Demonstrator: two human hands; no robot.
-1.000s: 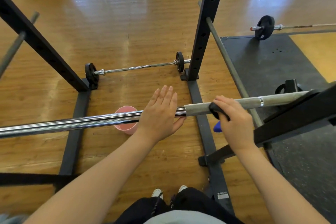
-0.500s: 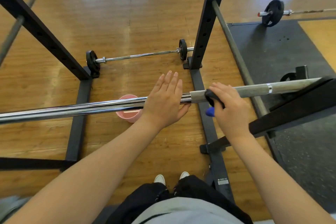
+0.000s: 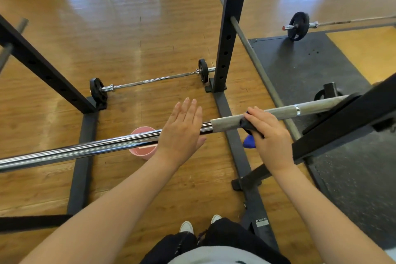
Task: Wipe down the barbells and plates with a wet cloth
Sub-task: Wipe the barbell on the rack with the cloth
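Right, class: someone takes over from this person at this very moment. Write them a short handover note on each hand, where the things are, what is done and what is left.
Left hand: open, flat on the chrome shaft of the racked barbell.
Right hand: grips a dark cloth around the bar's grey textured section; a blue part hangs below.
Pink bucket: on the floor under the bar.
Done: cannot tell how far this bar has been wiped.
Left: the rest of this bar, the floor barbell with plates behind the rack, and the barbell by the mat.

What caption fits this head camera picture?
Left hand rests flat on the racked barbell while the right hand wipes it with a dark cloth.
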